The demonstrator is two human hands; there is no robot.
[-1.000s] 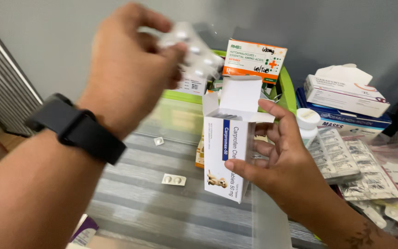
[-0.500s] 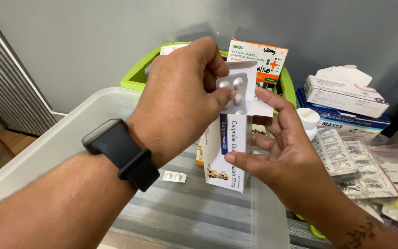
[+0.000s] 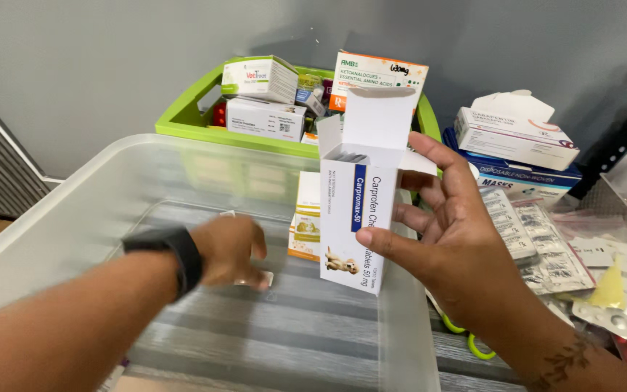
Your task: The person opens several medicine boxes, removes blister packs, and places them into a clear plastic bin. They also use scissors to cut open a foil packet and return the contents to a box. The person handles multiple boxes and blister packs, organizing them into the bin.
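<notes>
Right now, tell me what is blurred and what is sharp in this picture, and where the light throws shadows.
Head view: the left hand is smeared by motion blur over a small pill strip in the clear bin; the right hand and its open white box are sharp. Soft, even light, with a faint shadow on the grey wall above the green basket. No strong glare.

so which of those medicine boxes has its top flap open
The tall white box with the blue stripe, held upright in the right hand: its top flap stands up, whereas the boxes in the green basket look closed.
</notes>
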